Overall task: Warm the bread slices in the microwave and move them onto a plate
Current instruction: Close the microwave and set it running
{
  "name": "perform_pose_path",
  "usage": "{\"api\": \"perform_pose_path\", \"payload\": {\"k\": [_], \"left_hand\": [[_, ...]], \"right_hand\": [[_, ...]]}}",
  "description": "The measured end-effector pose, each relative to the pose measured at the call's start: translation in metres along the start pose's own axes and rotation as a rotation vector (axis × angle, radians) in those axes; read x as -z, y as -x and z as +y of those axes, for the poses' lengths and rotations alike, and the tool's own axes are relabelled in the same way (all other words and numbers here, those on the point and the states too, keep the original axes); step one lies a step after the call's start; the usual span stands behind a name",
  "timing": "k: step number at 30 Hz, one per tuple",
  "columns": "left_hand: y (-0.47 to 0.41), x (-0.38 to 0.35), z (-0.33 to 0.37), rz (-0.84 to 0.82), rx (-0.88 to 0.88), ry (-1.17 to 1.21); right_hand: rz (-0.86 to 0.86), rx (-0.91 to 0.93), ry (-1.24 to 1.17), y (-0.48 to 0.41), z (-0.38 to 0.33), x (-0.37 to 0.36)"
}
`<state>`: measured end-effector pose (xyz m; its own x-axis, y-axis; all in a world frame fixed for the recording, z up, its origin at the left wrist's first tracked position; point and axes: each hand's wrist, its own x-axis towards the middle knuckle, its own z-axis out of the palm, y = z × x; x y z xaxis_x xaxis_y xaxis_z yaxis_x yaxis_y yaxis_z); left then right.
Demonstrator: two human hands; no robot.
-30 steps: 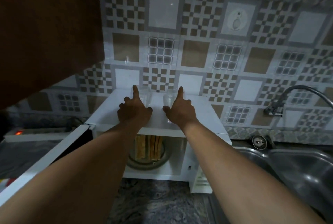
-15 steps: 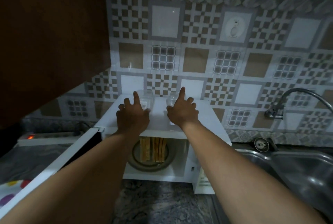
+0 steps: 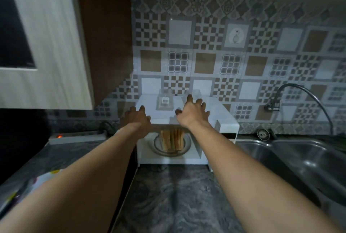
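bread slices below both empty hands.

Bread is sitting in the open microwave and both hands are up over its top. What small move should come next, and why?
Probably lower a hand to the bread slices. They stand on the turntable inside the open microwave, while the left hand and right hand are empty, fingers spread above the top, holding nothing. No plate can be made out yet.
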<state>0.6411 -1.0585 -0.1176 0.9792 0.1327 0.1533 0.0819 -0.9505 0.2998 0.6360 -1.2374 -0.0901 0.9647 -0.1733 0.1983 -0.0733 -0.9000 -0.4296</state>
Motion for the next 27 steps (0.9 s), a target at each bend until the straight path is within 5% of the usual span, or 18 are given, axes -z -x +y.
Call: {"api": "perform_pose_path", "payload": {"k": [13, 27], "left_hand": [[0.089, 0.029, -0.107, -0.121, -0.019, 0.310], [0.095, 0.036, -0.144, -0.281, -0.266, 0.210]], "right_hand": [[-0.112, 0.009, -0.018, 0.175, -0.082, -0.055], [-0.344, 0.043, -0.225, 0.256, -0.149, -0.100]]}}
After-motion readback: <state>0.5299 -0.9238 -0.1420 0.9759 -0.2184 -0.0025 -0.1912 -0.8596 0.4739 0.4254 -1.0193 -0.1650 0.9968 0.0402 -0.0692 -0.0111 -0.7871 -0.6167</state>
